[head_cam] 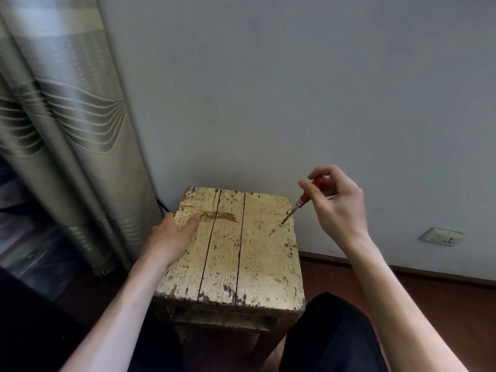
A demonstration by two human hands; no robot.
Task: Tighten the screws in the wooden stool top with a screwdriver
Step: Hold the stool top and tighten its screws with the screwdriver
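Wood with worn cream paint makes up the stool top (228,253), which stands against the wall (295,103), directly in front of you. Your hands are well apart. Your left hand (167,237) grips the left edge of the stool top, thumb flat on the surface and fingers passing over the side. Your right hand (339,204) pinches the orange handle of the screwdriver (304,197) above the far right corner of the stool top, and the tip sits at the far screw (281,225) there. The shaft leans to the right, away from the centre of the stool top. Bring the shaft closer to upright so that the tip seats fully in the screw head; a leaning tip is likely to slip out and mark the wood. Press down along the shaft while you turn clockwise. A fingertip pinch gives little torque, so take the handle into the palm if the screw resists. Bear down with the left hand to stop the stool rocking. The middle screw (290,254) and the near screw (284,278) lie along the right edge of the stool top; whether they are tight cannot be judged from this view.
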